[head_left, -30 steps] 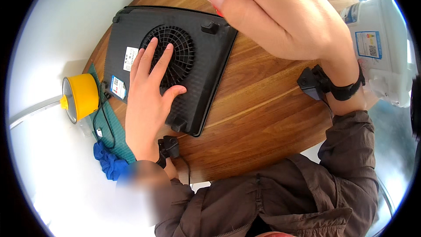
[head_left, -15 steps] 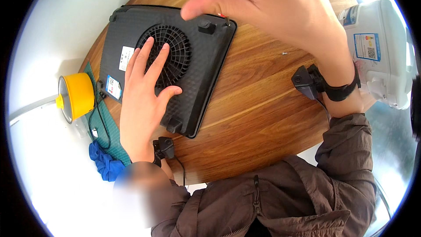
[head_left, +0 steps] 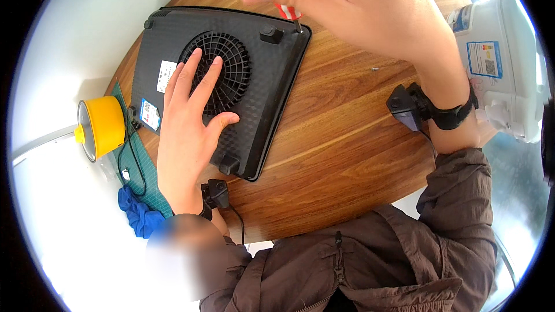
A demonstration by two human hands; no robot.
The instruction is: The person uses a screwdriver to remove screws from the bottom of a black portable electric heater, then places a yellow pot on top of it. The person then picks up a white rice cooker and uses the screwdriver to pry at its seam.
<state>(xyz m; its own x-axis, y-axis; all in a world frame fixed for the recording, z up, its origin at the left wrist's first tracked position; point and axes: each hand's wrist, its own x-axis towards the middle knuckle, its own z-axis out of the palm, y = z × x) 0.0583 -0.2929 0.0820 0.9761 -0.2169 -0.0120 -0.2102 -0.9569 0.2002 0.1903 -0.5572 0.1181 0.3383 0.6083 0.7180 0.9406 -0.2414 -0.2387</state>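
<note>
A black laptop cooling pad [head_left: 263,92] lies underside up on the wooden table, its round fan grille [head_left: 234,52] and small feet facing me. My left hand [head_left: 188,104] rests on it with fingers spread, the fingertips over the grille. At the far right corner of the pad, my right hand [head_left: 370,17] grips a screwdriver [head_left: 289,13] with a red, white and black star-patterned handle. Its thin shaft points down at the corner, where the tip meets the pad. The top of the handle and most right fingers are cut off by the upper edge.
A small loose screw [head_left: 374,69] lies on the wooden table [head_left: 329,133], right of the pad. To the left are a yellow pot [head_left: 107,124], a green cutting mat [head_left: 151,179], a black cable [head_left: 119,164] and a blue cloth [head_left: 139,214]. A white plastic box [head_left: 503,40] stands at right.
The screwdriver handle has turned and tilted, so its red and white stripes now show. My right thumb has moved up and slightly right. My left hand stays on the pad.
</note>
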